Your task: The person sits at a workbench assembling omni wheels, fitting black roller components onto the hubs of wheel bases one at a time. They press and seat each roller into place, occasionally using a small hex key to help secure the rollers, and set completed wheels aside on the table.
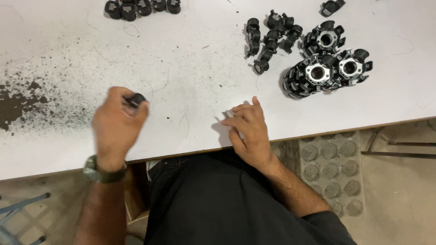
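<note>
Dark dust [18,102] lies by the left edge of the white worktop [204,68]; the left hand [117,124], near the front edge, has its fingers squeezed round a small black part [135,99]; the right hand [247,129] rests at the front edge, fingers loosely curled, pinching a tiny pale piece [228,115]; round black and silver parts [329,66] sit near the back right corner.
</note>
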`<state>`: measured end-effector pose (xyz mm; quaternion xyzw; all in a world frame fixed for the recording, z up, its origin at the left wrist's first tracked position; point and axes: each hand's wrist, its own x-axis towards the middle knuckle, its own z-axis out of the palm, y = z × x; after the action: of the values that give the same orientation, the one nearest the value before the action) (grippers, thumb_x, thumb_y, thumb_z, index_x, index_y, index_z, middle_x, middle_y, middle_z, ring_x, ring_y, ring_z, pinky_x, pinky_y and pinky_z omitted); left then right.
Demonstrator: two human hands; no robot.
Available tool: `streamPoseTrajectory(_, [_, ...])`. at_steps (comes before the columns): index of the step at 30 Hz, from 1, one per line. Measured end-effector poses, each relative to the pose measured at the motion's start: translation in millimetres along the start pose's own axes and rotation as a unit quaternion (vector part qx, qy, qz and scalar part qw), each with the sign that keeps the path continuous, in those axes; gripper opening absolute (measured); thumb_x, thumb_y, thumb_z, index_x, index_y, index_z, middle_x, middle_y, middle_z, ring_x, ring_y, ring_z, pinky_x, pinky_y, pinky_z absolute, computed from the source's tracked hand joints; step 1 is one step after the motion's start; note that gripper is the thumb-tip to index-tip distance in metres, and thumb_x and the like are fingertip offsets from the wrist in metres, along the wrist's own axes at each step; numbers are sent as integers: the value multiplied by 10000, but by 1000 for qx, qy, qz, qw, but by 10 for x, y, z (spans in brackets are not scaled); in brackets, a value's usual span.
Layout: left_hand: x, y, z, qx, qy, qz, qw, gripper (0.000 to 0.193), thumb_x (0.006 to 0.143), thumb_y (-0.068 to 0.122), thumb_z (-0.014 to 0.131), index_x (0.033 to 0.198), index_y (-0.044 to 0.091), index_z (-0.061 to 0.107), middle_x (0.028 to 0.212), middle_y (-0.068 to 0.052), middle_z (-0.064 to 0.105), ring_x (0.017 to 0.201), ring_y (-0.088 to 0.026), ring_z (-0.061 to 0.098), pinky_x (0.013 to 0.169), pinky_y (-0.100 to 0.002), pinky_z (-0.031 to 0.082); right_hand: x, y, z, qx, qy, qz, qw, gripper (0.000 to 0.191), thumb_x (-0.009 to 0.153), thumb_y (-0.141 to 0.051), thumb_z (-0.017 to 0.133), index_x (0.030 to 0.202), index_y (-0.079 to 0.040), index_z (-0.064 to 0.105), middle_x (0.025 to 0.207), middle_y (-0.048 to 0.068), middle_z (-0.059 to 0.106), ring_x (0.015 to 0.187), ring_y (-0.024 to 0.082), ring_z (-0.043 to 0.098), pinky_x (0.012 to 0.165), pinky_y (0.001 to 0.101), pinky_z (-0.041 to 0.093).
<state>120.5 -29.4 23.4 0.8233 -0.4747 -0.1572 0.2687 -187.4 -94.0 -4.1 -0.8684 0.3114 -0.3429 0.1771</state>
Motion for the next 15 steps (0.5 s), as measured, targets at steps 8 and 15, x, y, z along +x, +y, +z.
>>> streamPoseTrajectory(8, [-668, 599, 635, -59, 47, 273, 959, 443, 760, 304, 899, 1084, 92, 683, 1097, -78, 706, 1105, -250, 614, 1033, -465, 433, 29, -270, 113, -55, -55, 4, 997, 493, 774, -252, 847, 1205, -66, 696, 1109, 110, 572, 1225, 323, 530, 1219, 691, 145])
streamPoseTrajectory(15, [-780, 541, 366, -46, 66, 333, 939, 651, 810, 296, 865, 1323, 4, 589, 1396, -187, 549, 1349, -345, 498, 1165, -557, 353, -21, -276, 164, -61, -32, 14, 998, 389, 818, -273, 854, 1109, -65, 702, 1102, 111, 577, 1205, 310, 535, 1224, 682, 168])
